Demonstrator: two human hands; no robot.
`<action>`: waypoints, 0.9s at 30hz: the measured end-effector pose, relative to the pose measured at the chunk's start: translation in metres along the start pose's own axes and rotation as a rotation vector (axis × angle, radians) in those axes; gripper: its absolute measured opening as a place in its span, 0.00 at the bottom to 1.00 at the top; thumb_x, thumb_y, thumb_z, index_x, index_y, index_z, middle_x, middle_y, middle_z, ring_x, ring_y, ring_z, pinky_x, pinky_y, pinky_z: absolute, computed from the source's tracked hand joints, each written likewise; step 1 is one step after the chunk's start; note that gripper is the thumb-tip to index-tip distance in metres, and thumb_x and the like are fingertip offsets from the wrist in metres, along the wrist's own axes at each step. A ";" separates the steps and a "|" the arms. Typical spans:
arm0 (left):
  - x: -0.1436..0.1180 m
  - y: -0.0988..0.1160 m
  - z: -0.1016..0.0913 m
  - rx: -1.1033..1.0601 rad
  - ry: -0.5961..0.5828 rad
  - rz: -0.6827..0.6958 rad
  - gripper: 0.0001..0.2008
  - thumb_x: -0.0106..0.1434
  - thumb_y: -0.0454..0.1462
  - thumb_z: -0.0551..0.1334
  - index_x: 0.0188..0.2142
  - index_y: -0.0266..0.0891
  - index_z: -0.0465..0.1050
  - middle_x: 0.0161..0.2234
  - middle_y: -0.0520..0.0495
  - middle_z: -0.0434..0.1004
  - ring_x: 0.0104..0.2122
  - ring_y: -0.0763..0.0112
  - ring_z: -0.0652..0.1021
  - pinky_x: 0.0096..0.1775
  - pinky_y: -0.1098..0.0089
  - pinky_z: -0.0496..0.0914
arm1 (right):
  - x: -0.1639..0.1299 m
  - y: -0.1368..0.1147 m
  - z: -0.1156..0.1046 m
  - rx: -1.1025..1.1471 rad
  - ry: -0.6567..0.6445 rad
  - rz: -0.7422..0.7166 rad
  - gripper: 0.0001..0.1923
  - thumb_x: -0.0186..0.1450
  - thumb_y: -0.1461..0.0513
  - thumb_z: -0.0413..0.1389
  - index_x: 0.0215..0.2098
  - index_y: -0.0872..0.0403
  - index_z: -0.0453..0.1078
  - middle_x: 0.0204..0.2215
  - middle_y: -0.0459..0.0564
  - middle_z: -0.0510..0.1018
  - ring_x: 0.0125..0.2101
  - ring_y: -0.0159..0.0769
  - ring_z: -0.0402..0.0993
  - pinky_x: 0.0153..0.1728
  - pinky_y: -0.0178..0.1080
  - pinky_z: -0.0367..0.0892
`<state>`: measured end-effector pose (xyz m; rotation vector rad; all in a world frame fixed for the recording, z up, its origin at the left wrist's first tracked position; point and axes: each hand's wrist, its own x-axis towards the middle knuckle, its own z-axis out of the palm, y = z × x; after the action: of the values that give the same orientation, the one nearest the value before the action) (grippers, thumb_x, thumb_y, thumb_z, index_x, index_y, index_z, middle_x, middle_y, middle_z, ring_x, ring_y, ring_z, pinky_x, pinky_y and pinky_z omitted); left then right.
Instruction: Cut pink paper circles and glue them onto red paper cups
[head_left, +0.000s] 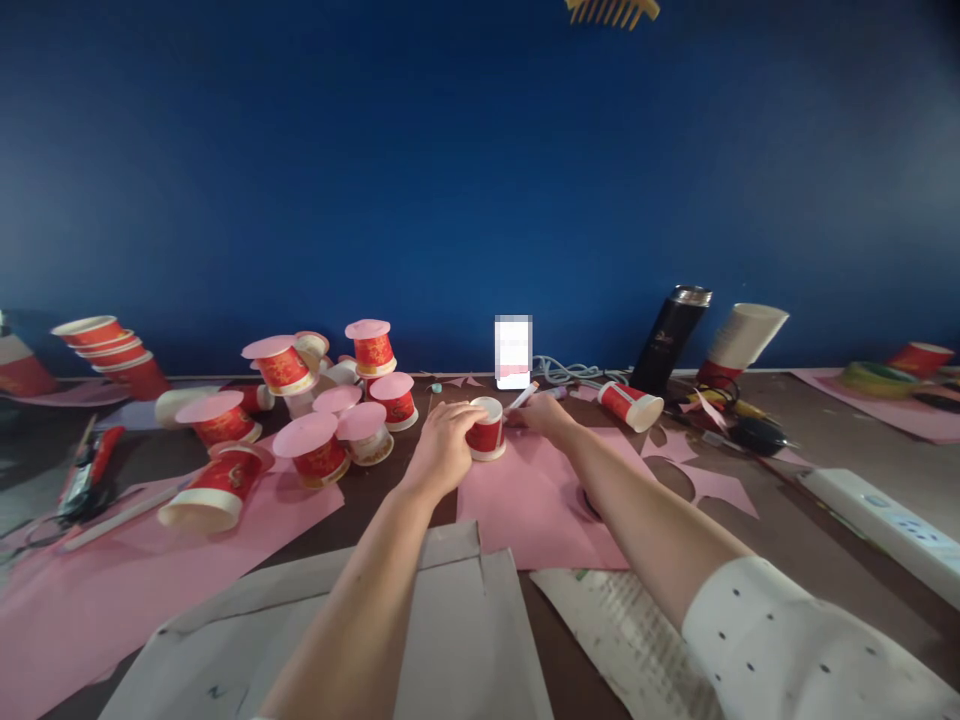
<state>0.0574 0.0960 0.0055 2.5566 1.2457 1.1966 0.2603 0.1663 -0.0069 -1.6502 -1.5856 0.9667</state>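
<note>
My left hand (442,440) grips a small red paper cup (487,432) that stands upside down on a pink paper sheet (525,500). Beside the cup, on its right, my right hand (541,412) holds a white pen (523,396) with its tip near the cup's base. Left of the cup stand several more red cups capped with pink paper discs (315,440). Another red cup (631,404) lies on its side to the right.
A stack of red cups (112,352) leans at far left, near pliers (90,470). A phone (513,352), a black flask (670,338), a white cup stack (742,340), a power strip (885,525) and pink offcuts (712,480) sit to the right. Grey card (442,630) lies in front.
</note>
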 end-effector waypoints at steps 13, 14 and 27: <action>-0.002 0.002 -0.003 0.052 -0.021 -0.095 0.30 0.53 0.22 0.50 0.49 0.46 0.75 0.49 0.49 0.78 0.52 0.60 0.73 0.57 0.48 0.59 | 0.017 -0.008 0.012 -0.096 -0.147 -0.017 0.07 0.61 0.61 0.60 0.31 0.58 0.73 0.27 0.49 0.77 0.28 0.34 0.74 0.27 0.35 0.69; -0.002 0.002 -0.003 0.052 -0.024 -0.102 0.30 0.53 0.21 0.50 0.49 0.47 0.75 0.49 0.49 0.78 0.52 0.60 0.73 0.57 0.48 0.58 | 0.018 -0.010 0.012 -0.114 -0.170 -0.012 0.08 0.63 0.60 0.59 0.35 0.59 0.73 0.31 0.50 0.78 0.30 0.35 0.75 0.30 0.37 0.70; -0.001 0.007 -0.008 0.052 -0.044 -0.099 0.27 0.54 0.23 0.52 0.49 0.44 0.74 0.50 0.47 0.77 0.51 0.59 0.72 0.55 0.52 0.61 | 0.038 -0.035 0.016 -0.169 -0.396 -0.008 0.07 0.66 0.62 0.56 0.36 0.60 0.72 0.28 0.46 0.75 0.25 0.29 0.70 0.27 0.34 0.68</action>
<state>0.0563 0.0880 0.0130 2.5092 1.3937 1.0972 0.2280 0.2059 0.0118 -1.6318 -1.9785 1.2424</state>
